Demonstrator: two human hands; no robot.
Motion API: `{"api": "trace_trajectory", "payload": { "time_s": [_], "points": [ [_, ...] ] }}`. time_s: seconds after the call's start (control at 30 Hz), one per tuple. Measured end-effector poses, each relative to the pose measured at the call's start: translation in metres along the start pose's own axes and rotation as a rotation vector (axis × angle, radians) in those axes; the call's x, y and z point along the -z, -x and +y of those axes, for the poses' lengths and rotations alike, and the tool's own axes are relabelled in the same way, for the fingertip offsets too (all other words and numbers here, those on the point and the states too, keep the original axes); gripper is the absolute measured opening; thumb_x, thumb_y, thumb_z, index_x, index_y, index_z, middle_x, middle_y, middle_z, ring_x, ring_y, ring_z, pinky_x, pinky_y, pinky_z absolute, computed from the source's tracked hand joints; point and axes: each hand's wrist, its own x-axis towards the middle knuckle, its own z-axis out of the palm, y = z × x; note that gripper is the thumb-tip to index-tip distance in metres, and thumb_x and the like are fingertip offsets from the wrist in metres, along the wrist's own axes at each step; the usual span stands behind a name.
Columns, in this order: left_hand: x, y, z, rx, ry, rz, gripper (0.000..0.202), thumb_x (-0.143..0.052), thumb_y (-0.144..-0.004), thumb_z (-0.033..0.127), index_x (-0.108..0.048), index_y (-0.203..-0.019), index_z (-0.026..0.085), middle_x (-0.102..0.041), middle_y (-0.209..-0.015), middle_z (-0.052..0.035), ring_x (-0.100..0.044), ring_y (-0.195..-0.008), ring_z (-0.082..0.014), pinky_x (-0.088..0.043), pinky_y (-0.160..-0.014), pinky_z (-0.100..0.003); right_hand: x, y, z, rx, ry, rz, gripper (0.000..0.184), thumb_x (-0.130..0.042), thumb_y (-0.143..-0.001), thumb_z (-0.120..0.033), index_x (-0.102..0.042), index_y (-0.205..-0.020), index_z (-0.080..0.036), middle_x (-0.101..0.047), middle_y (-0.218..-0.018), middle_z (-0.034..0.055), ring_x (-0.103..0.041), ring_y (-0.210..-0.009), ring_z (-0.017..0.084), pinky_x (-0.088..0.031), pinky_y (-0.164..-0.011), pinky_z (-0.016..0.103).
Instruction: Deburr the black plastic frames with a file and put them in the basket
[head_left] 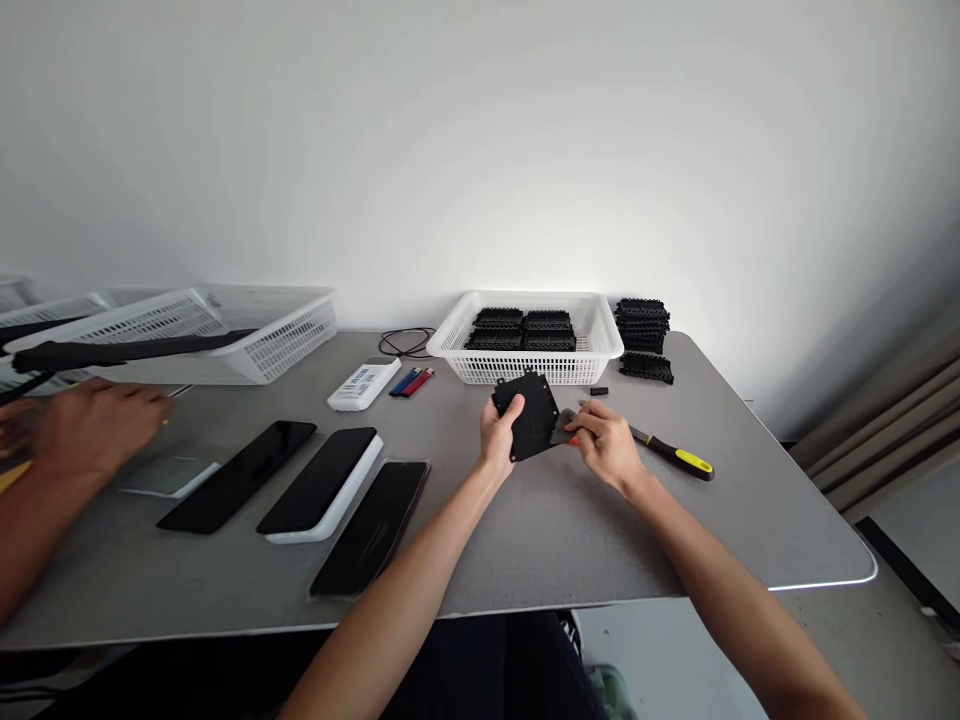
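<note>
My left hand grips the left edge of a flat black plastic plate, held tilted just above the grey table. My right hand is closed on a small tool with an orange part, whose tip touches the plate's right edge. A yellow-handled tool lies on the table just right of my right hand.
A white basket with several black parts stands behind my hands, and a stack of black parts is beside it. Left lie three phones, a white remote, lighters. Another person's hand works at far left near white trays.
</note>
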Motion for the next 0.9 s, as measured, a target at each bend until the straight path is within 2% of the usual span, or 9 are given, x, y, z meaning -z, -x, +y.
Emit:
{"api": "trace_trajectory", "payload": {
  "time_s": [0.07, 0.17, 0.23, 0.33, 0.47, 0.57, 0.67, 0.8, 0.9],
  "points": [
    [0.001, 0.0, -0.003, -0.176, -0.136, 0.021, 0.043, -0.077, -0.068, 0.045, -0.057, -0.098, 0.021, -0.069, -0.096, -0.0057, -0.066, -0.085, -0.0203, -0.052, -0.078, -0.033, 0.0, -0.001, 0.0, -0.115, -0.059, 0.146, 0.031, -0.041, -0.081, -0.011, -0.07, -0.079, -0.018, -0.058, -0.084, 0.0052, -0.058, -0.074, 0.015, -0.052, -0.072, 0.032],
    [0.002, 0.003, -0.005, -0.416, -0.42, -0.024, 0.028, -0.073, -0.075, 0.038, -0.056, -0.09, 0.022, -0.068, -0.088, -0.0037, -0.064, -0.082, -0.0196, -0.048, -0.078, -0.033, -0.004, -0.006, 0.001, -0.351, -0.297, 0.26, 0.033, -0.041, -0.082, -0.02, -0.07, -0.1, -0.018, -0.06, -0.1, 0.008, -0.06, -0.077, 0.016, -0.055, -0.067, 0.033],
    [0.002, 0.008, -0.003, -0.564, -0.613, -0.131, 0.013, -0.066, -0.08, 0.026, -0.053, -0.077, 0.022, -0.069, -0.085, -0.0035, -0.063, -0.084, -0.0204, -0.045, -0.081, -0.035, -0.009, -0.01, 0.002, -0.512, -0.548, 0.253, 0.036, -0.046, -0.082, -0.028, -0.067, -0.109, -0.018, -0.061, -0.107, 0.0093, -0.061, -0.078, 0.017, -0.056, -0.059, 0.031],
    [0.002, 0.016, 0.003, -0.805, -0.864, -0.317, 0.023, -0.056, -0.078, 0.007, -0.047, -0.062, 0.021, -0.072, -0.094, -0.0028, -0.06, -0.101, -0.0225, -0.037, -0.092, -0.041, -0.013, -0.014, 0.002, -0.715, -0.855, 0.237, 0.032, -0.057, -0.077, -0.04, -0.066, -0.099, -0.018, -0.065, -0.091, 0.0056, -0.06, -0.071, 0.016, -0.054, -0.054, 0.029],
    [0.004, 0.022, 0.007, -0.891, -1.061, -0.328, 0.021, -0.059, -0.074, 0.006, -0.05, -0.061, 0.02, -0.062, -0.124, -0.0042, -0.046, -0.125, -0.0286, -0.032, -0.098, -0.046, -0.01, -0.015, -0.001, -0.795, -0.997, 0.121, 0.036, -0.073, -0.068, -0.047, -0.066, -0.089, -0.018, -0.061, -0.067, -0.0015, -0.053, -0.054, 0.012, -0.047, -0.047, 0.023],
    [0.002, 0.019, 0.004, -0.76, -0.895, -0.189, 0.008, -0.064, -0.077, 0.018, -0.058, -0.078, 0.022, -0.046, -0.143, -0.0081, -0.038, -0.134, -0.0309, -0.03, -0.105, -0.049, -0.008, -0.014, -0.002, -0.753, -1.043, 0.106, 0.042, -0.08, -0.063, -0.043, -0.066, -0.095, -0.019, -0.064, -0.071, -0.001, -0.055, -0.056, 0.012, -0.047, -0.048, 0.024],
    [-0.004, 0.013, -0.002, -0.455, -0.405, -0.098, 0.033, -0.062, -0.084, 0.04, -0.056, -0.113, 0.025, -0.045, -0.145, -0.0121, -0.045, -0.131, -0.0279, -0.034, -0.107, -0.046, -0.011, -0.013, 0.001, -0.707, -1.042, 0.2, 0.044, -0.08, -0.063, -0.042, -0.067, -0.099, -0.02, -0.067, -0.081, 0.0011, -0.058, -0.063, 0.015, -0.052, -0.053, 0.028],
    [-0.01, 0.013, -0.006, 0.137, 0.111, -0.225, 0.064, -0.051, -0.081, 0.07, -0.061, -0.12, 0.021, -0.067, -0.121, -0.0127, -0.057, -0.12, -0.0289, -0.044, -0.1, -0.044, -0.019, -0.01, 0.007, -0.584, -0.848, 0.183, 0.046, -0.073, -0.072, -0.047, -0.067, -0.109, -0.02, -0.067, -0.086, 0.003, -0.059, -0.07, 0.017, -0.054, -0.063, 0.033],
    [-0.013, 0.017, -0.003, 0.363, 0.241, -0.269, 0.071, -0.046, -0.08, 0.077, -0.067, -0.116, 0.02, -0.071, -0.116, -0.0128, -0.059, -0.119, -0.0301, -0.048, -0.097, -0.044, -0.018, -0.007, 0.01, -0.419, -0.496, 0.156, 0.039, -0.065, -0.081, -0.046, -0.071, -0.109, -0.018, -0.066, -0.092, 0.0058, -0.06, -0.083, 0.02, -0.052, -0.076, 0.036]
  ]
}}
